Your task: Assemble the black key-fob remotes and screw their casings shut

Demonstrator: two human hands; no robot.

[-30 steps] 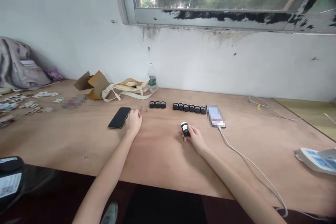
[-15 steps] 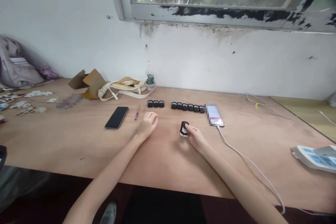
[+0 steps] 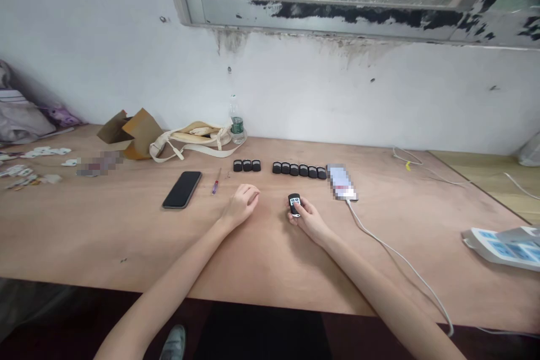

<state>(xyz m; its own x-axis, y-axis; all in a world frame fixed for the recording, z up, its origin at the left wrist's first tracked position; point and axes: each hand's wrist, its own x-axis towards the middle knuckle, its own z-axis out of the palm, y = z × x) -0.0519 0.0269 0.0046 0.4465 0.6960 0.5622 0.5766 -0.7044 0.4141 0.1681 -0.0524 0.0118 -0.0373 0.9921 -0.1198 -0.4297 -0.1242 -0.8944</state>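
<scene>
My right hand grips a small black remote fob with pale buttons facing up, just above the wooden table. My left hand rests on the table to its left, fingers loosely curled, holding nothing. A small screwdriver with a red-and-blue handle lies left of that hand, and a black phone lies further left. Behind the hands stand two rows of black fobs: three on the left and several on the right.
A blurred phone with a white cable lies right of the fob rows. A cloth bag, a water bottle and torn cardboard sit near the wall. A white power strip is at the right, small parts at far left.
My left hand left the black phone and slid right toward the centre, uncovering the screwdriver. My right hand turned the fob so its buttons face up.
</scene>
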